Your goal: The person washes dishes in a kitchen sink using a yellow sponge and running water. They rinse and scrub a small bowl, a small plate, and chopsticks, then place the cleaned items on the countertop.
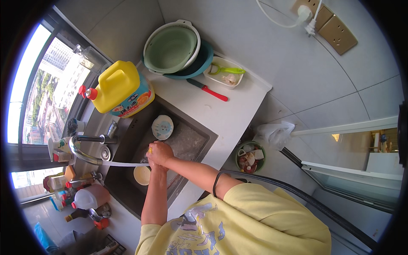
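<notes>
Over the dark sink, my two hands are pressed together in front of the running faucet. My right hand has its fingers curled around a small yellow thing, of which only a bit shows; its kind cannot be told. Beneath and against it is my left hand, mostly hidden, beside the stream of water. A patterned light-blue and white bowl lies in the sink just beyond my hands. A cream bowl sits left of my left wrist.
A yellow detergent jug stands at the sink's corner. On the counter are stacked basins, a knife with a red handle and a white tray holding a green peeler and garlic. Bottles crowd the left side. A waste bin stands below.
</notes>
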